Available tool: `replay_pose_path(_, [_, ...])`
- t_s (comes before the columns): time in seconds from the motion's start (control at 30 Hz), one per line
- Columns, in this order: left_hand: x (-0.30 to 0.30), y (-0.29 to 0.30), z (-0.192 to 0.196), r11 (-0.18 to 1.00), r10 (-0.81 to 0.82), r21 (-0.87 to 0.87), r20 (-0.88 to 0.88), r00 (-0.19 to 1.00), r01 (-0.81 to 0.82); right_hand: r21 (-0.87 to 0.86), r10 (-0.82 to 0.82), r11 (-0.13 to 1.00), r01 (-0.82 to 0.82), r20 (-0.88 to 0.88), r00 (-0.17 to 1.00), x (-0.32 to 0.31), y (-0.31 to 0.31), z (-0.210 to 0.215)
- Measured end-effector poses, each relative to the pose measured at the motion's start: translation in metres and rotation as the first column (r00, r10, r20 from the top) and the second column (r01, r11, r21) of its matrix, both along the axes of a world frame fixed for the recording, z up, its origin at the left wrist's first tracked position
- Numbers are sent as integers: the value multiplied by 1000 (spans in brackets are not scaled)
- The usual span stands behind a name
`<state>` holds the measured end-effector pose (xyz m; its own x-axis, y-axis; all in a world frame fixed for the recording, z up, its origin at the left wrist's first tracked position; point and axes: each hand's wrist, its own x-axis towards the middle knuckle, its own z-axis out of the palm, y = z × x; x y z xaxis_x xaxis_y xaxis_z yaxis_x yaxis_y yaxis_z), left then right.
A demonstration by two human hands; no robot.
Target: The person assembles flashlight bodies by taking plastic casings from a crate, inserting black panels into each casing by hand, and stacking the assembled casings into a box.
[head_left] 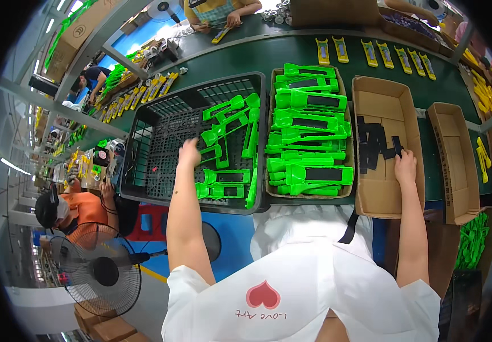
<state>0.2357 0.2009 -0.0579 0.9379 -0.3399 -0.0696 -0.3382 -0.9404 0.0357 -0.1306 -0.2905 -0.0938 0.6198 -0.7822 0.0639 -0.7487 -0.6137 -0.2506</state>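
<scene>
My left hand [189, 154] reaches into the black plastic crate [154, 196], its fingers closed at the end of a green plastic part [210, 154]. Several more green parts lie loosely in the crate's right half, some with a dark rectangle on them. At the right, my right hand [405, 166] is inside a shallow cardboard box [382, 91], with its fingertips on a small black rectangular pad [397, 145]. A loose cluster of similar black pads [370, 142] lies beside that hand. Between my hands stands a box [271, 194] stacked with green parts bearing black rectangles.
A narrower cardboard box [454, 142] stands at the right. Yellow parts [385, 55] line the far side of the green bench [223, 60]. A standing fan [104, 271] and a co-worker in orange [89, 211] are at left; another person [223, 14] sits across.
</scene>
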Motion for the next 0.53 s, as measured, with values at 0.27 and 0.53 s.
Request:
replay_pose_path(0.27, [-19,19,5,973,208,150,-219,953,-178,96,-17,995,29,-127,992,11,-14,22])
replay_pose_path(0.53, [-45,-16,50,662,-106,-640,-595,797,-390,351,-66,932,91,-82,994,5,-25,11])
